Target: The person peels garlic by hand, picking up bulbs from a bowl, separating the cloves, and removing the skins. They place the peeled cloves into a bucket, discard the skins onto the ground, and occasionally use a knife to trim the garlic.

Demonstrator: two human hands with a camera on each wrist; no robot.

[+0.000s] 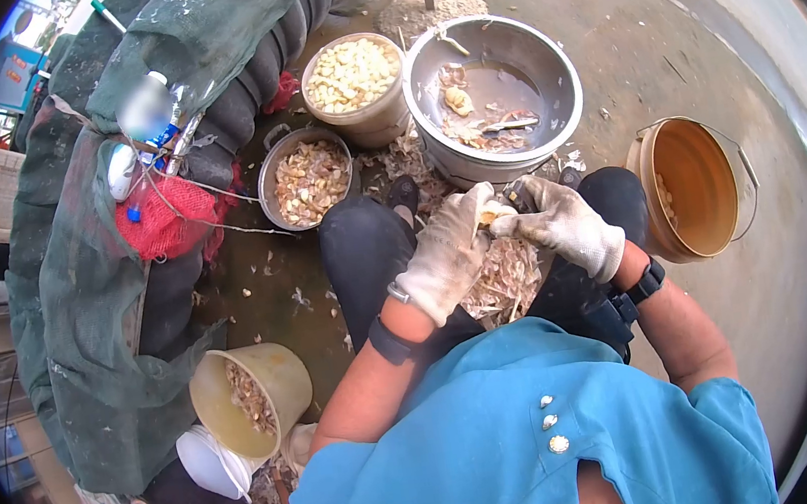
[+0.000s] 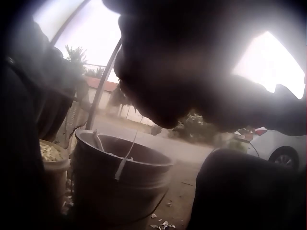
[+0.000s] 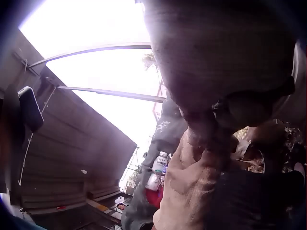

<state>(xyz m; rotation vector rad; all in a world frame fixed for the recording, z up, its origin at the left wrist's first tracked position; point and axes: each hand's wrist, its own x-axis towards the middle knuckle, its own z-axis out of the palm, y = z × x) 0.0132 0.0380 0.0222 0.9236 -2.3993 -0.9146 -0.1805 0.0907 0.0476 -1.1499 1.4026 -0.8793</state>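
Both hands wear pale work gloves and meet over the lap. The left hand (image 1: 449, 251) pinches a yellowish garlic clove (image 1: 490, 213) at its fingertips. Close against it, the right hand (image 1: 567, 227) grips a small dark tool (image 1: 517, 197) between thumb and curled fingers; I cannot tell its kind, as the glove covers most of it. Right thumb tip lies at the clove. A heap of papery garlic skins (image 1: 506, 282) lies below the hands, between the knees. In the right wrist view the left glove (image 3: 189, 184) shows beyond the dark, shaded right one.
Ahead stands a wide metal basin (image 1: 549, 83) with water and scraps. Left of it are a tub (image 1: 376, 126) of peeled cloves and a pot (image 1: 269, 203) of unpeeled pieces. An orange bucket (image 1: 713, 184) sits right, a yellowish bucket (image 1: 287, 372) left, beside netting-covered tyres (image 1: 292, 39).
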